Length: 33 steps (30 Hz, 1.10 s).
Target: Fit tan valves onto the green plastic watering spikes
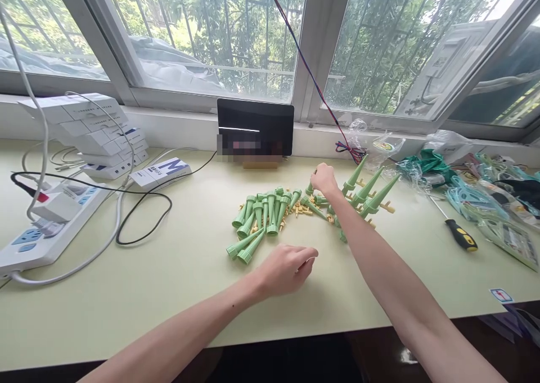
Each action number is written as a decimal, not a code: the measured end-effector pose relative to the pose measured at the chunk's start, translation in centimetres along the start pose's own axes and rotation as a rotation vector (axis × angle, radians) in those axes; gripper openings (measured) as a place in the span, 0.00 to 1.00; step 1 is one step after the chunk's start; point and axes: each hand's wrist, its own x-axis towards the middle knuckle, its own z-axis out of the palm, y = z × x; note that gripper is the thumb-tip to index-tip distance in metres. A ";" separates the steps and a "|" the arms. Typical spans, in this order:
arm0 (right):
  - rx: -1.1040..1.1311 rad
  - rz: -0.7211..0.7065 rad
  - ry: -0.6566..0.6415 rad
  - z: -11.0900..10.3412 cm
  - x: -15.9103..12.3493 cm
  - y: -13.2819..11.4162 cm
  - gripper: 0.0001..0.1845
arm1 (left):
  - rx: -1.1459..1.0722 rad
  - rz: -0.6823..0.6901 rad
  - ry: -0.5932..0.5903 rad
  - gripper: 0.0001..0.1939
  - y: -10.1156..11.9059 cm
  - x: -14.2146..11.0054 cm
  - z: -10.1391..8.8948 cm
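My right hand point(324, 179) reaches to the far side of the parts, its fingers closed around a green watering spike point(310, 188), mostly hidden by the hand. Just right of it, several green spikes point(366, 194) stand point up with yellow valves sticking out of their sides. My left hand point(289, 269) rests above the near part of the table, fingers curled in and nothing visible in them. Beyond it lies a pile of loose green spikes point(272, 211), wide caps mostly toward me. Small yellow valves point(300, 208) are scattered between the two groups.
A tablet point(255, 125) leans at the window sill. Stacked white boxes point(99, 130), a power strip point(54, 225) and cables occupy the left. A screwdriver point(460, 235) and plastic-wrapped items point(475, 197) lie at right. The table's front edge point(337, 331) runs below my arms.
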 end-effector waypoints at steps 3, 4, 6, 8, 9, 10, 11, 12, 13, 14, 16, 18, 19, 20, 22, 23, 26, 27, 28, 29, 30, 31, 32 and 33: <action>-0.009 0.001 0.013 -0.1 0.1 0.2 0.04 | 0.000 0.006 -0.002 0.09 0.0 0.0 -0.1; -0.013 0.000 0.020 -0.1 0.2 0.2 0.04 | -0.002 0.008 -0.002 0.09 0.0 0.1 -0.1; -0.021 0.001 0.036 -0.2 0.2 0.3 0.03 | -0.005 0.012 -0.002 0.09 0.0 0.0 -0.1; -0.027 0.007 0.051 -0.3 0.1 0.4 0.03 | -0.006 0.014 -0.007 0.09 0.1 0.0 0.0; -0.029 0.013 0.056 -0.3 0.0 0.4 0.04 | -0.006 0.016 -0.012 0.09 0.1 0.0 0.0; -0.029 0.021 0.060 -0.4 -0.1 0.3 0.04 | -0.006 0.019 -0.018 0.09 0.0 -0.1 0.0; -0.030 0.029 0.061 -0.5 -0.3 0.3 0.05 | -0.007 0.021 -0.023 0.09 0.0 -0.1 0.1; -0.029 0.036 0.062 -0.6 -0.4 0.2 0.05 | -0.008 0.023 -0.027 0.09 0.0 -0.1 0.1; -0.027 0.041 0.061 -0.7 -0.6 0.1 0.06 | -0.009 0.023 -0.028 0.09 0.0 -0.1 0.1; -0.025 0.046 0.061 -0.8 -0.7 -0.1 0.06 | -0.009 0.023 -0.028 0.09 0.0 -0.1 0.1; -0.019 0.047 0.064 -1.2 -1.1 -0.3 0.07 | -0.006 0.025 -0.024 0.09 0.0 -0.1 0.1; -0.013 0.045 0.071 -1.5 -1.5 -0.6 0.07 | -0.001 0.029 -0.019 0.09 0.0 -0.2 0.2; -0.009 0.039 0.081 -1.7 -1.8 -0.7 0.08 | 0.002 0.030 -0.017 0.09 0.0 -0.2 0.2; -0.005 0.025 0.098 -1.8 -2.1 -0.8 0.09 | 0.005 0.031 -0.015 0.09 0.0 -0.2 0.2; 0.009 -0.052 0.155 -2.0 -2.9 -1.0 0.12 | 0.010 0.030 -0.015 0.09 -0.1 -0.2 0.2; 0.017 -0.121 0.188 -1.9 -3.5 -1.0 0.14 | 0.011 0.030 -0.014 0.08 -0.1 -0.2 0.3; 0.044 -0.310 0.183 -1.3 -5.4 -0.7 0.16 | 0.016 0.033 -0.009 0.08 -0.1 -0.3 0.4; 0.043 -0.342 0.173 -0.9 -6.2 -0.4 0.15 | 0.018 0.035 -0.006 0.09 -0.1 -0.3 0.4; 0.043 -0.374 0.163 -0.4 -6.9 0.0 0.14 | 0.021 0.037 -0.002 0.09 -0.1 -0.3 0.4; 0.042 -0.397 0.161 0.1 -7.7 0.4 0.14 | 0.022 0.038 0.000 0.09 -0.1 -0.3 0.4; 0.041 -0.419 0.159 0.7 -8.4 0.9 0.13 | 0.023 0.038 0.000 0.09 -0.1 -0.3 0.4; 0.043 -0.428 0.171 1.3 -9.1 1.5 0.14 | 0.025 0.038 -0.002 0.09 -0.2 -0.3 0.4; 0.048 -0.433 0.180 1.8 -9.8 2.0 0.15 | 0.026 0.039 -0.006 0.09 -0.2 -0.3 0.4; 0.057 -0.435 0.185 2.3 -10.3 2.5 0.16 | 0.027 0.042 -0.011 0.09 -0.2 -0.3 0.4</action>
